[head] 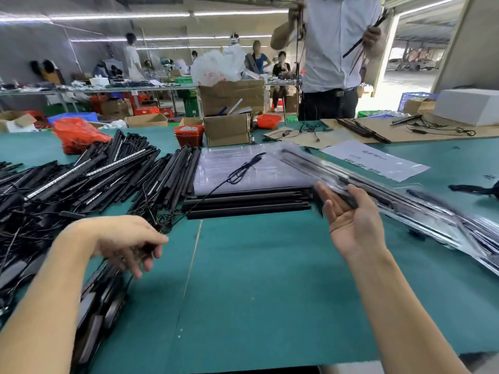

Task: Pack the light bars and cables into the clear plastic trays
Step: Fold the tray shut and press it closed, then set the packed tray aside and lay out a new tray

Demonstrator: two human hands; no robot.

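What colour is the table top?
Teal green, seen in the head view: the table has a green cover.

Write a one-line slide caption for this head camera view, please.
Right hand carries a blurred clear plastic tray of black light bars; left hand pinches a thin black cable above the green table.

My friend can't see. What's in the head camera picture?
A right hand, palm up, touches a blurred clear tray of light bars over a green table. The left hand pinches a cable beside a heap of black light bars.
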